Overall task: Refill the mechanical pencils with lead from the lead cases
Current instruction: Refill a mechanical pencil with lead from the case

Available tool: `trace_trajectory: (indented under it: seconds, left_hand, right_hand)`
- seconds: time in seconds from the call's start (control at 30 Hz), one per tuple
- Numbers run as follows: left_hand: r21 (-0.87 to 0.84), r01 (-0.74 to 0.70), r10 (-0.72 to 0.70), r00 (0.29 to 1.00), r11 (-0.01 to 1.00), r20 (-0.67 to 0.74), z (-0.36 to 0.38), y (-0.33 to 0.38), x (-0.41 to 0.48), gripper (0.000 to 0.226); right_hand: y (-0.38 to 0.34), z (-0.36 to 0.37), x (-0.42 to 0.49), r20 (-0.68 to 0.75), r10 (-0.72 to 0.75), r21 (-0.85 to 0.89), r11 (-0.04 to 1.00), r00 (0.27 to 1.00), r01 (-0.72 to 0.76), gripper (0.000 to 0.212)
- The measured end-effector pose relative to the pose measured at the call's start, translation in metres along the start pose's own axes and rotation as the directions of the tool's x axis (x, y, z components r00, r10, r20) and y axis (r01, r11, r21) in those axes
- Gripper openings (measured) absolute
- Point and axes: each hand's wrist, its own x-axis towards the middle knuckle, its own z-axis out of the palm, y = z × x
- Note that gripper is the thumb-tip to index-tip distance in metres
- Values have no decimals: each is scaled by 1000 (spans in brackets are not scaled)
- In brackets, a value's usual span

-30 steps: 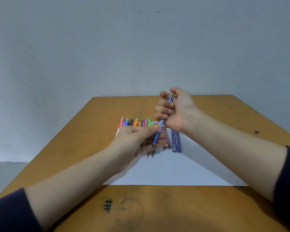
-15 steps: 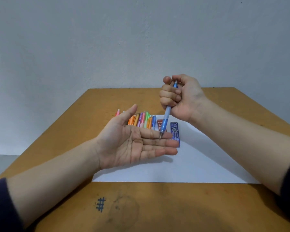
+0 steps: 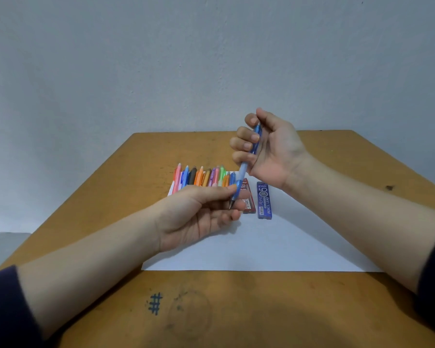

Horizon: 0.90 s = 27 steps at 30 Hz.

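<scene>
My right hand [image 3: 269, 149] grips a blue mechanical pencil [image 3: 244, 170] in a fist, tip pointing down, thumb over its top end. My left hand [image 3: 199, 217] sits under it, thumb and fingers closing round the pencil's lower grip and tip. A row of several coloured mechanical pencils [image 3: 201, 178] lies at the far left of a white paper sheet [image 3: 274, 247]. A red lead case [image 3: 249, 199] and a blue lead case [image 3: 264, 200] lie side by side on the paper, just right of my left hand.
The paper lies on a wooden table [image 3: 111, 209] against a grey wall [image 3: 211, 59]. A blue hash mark [image 3: 155, 303] and a smudged circle are drawn on the table near its front edge.
My left hand was held flat and open under the pencil tip half a second ago; now its thumb and fingers have closed round the pencil's lower end. The right hand keeps its grip.
</scene>
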Motion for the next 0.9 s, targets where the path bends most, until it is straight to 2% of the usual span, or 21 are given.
trace_trajectory:
  seconds: [0.1, 0.23, 0.3, 0.43, 0.53, 0.9]
  left_hand:
    - [35, -36, 37, 999, 999, -30, -2, -2, 1, 25]
    - [30, -32, 32, 999, 999, -10, -1, -2, 1, 26]
    - [24, -3, 3, 1000, 1000, 4, 1, -1, 0, 33]
    - [0, 117, -117, 990, 993, 76, 1, 2, -3, 68]
    - [-4, 136, -134, 981, 991, 137, 0, 3, -5, 82]
    - [-3, 152, -148, 963, 988, 226, 0, 4, -6, 94]
  right_hand:
    - [6, 1, -2, 1, 33, 3, 999, 999, -33, 43]
    - [11, 3, -4, -22, 90, 8, 996, 996, -89, 49]
    - [10, 2, -4, -38, 100, 32, 995, 994, -98, 49]
    - [2, 4, -5, -41, 84, 55, 995, 996, -81, 50]
    - [-2, 3, -6, -61, 69, 71, 995, 996, -64, 51]
    - [-5, 1, -6, -104, 38, 101, 995, 994, -27, 45]
